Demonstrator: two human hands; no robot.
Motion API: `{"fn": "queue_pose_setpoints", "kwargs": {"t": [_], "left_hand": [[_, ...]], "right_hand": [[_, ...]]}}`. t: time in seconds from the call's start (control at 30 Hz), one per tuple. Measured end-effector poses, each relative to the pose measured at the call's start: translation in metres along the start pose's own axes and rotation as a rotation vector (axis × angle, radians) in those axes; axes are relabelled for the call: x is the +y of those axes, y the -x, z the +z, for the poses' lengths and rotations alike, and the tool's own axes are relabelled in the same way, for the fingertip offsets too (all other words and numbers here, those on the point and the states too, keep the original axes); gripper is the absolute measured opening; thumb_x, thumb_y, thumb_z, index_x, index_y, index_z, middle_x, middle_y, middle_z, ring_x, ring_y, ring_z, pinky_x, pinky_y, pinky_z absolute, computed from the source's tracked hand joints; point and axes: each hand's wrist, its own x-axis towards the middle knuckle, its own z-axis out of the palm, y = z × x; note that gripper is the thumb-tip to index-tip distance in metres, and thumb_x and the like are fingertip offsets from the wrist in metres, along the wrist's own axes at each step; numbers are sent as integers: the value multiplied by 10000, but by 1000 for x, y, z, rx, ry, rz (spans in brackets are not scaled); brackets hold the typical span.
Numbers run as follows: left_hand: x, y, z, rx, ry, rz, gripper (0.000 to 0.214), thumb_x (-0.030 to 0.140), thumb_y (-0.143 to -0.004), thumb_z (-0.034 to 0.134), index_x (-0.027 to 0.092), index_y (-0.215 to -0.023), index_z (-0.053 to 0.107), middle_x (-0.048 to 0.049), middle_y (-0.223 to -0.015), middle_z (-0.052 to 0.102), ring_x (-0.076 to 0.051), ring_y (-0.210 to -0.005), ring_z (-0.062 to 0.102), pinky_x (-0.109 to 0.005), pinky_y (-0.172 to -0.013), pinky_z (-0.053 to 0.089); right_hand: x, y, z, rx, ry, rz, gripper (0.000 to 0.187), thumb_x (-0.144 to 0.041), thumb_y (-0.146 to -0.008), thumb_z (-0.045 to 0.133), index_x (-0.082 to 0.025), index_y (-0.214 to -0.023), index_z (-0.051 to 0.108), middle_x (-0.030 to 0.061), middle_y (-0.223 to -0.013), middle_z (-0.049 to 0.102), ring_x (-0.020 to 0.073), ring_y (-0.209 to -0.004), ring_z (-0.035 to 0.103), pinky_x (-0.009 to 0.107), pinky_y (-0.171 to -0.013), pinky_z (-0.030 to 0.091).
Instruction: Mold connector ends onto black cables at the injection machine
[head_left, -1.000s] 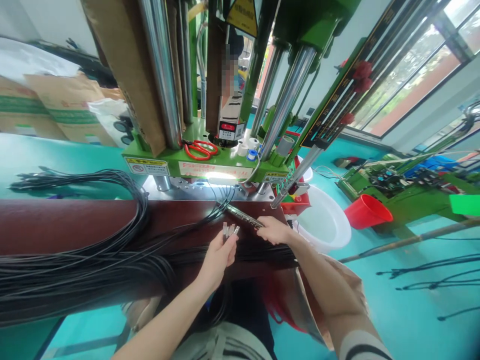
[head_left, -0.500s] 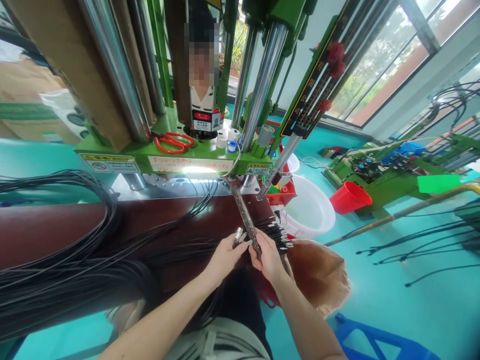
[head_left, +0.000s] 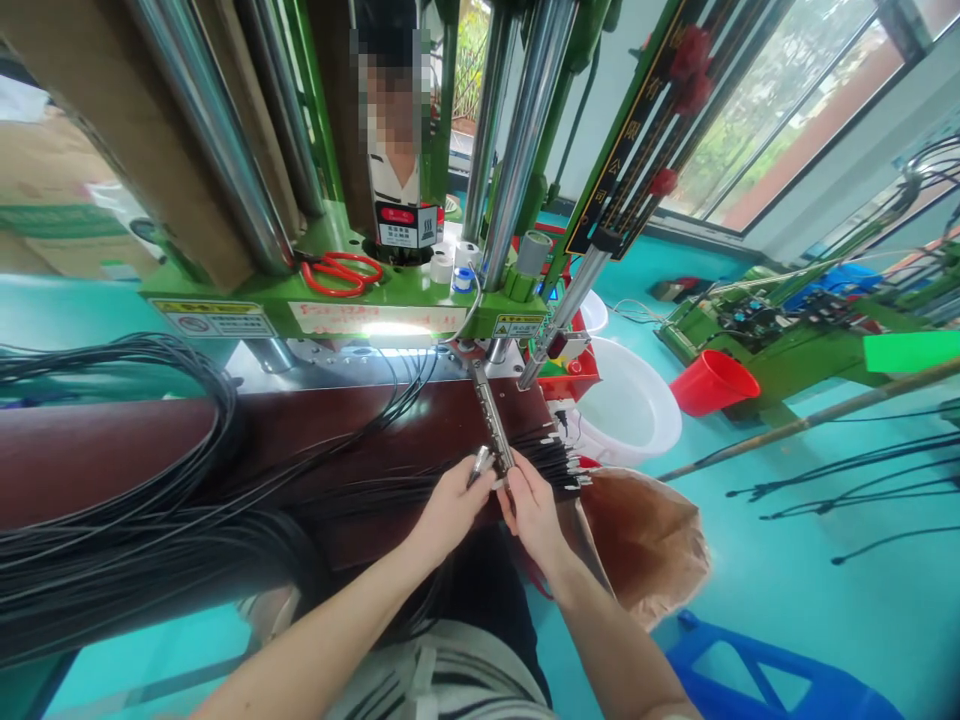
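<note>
My left hand (head_left: 450, 510) is closed on a few small metal plug ends (head_left: 480, 464) that stick up from its fingers. My right hand (head_left: 534, 510) grips the near end of a long metal fixture bar (head_left: 491, 420) that points away toward the green press machine (head_left: 352, 300). Both hands meet above the dark red bench (head_left: 135, 440). A large bundle of black cables (head_left: 150, 540) lies across the bench under them, with connector tips (head_left: 562, 460) fanned out just right of my right hand.
Red scissors (head_left: 339, 272) and tape rolls (head_left: 454, 268) sit on the machine's green base. A white basin (head_left: 630, 410), a red bucket (head_left: 712, 382) and a brown bag (head_left: 645, 540) stand to the right. A blue stool (head_left: 757, 670) is at lower right. A person stands behind the machine.
My right hand swung the metal bar from lying sideways to pointing away and drew in beside my left hand. The view shifted left and down slightly.
</note>
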Motion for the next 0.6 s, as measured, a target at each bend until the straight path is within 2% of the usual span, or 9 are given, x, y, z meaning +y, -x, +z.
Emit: {"fn": "queue_pose_setpoints", "kwargs": {"t": [0.13,0.33,0.6], "left_hand": [[8,-4,-7,55,-11,51,199,381,-741,522,192,-767,465,94,-481,360,-38,-383,263,-156,-380,189],[12,-4,-6,-187,-115,-46,222,362,-700,582,172,-734,475,104,-429,327,-27,-344,218,-170,-347,153],[12,-7,-7,-224,-90,-188,274,408,-680,592,189,-736,438,124,-388,281,-25,-300,187,-151,-311,101]], "right_hand": [[-3,1,-7,11,-52,33,486,-453,-846,436,-202,-1261,435,-70,-483,425,31,-318,307,142,-300,221],[1,-3,-11,-40,-31,-10,468,-452,-855,433,-194,-1244,466,-69,-456,422,31,-303,295,146,-296,215],[-1,-1,-12,-70,-9,-6,510,-459,-834,454,-177,-1259,465,-72,-443,408,31,-307,289,143,-286,217]]}}
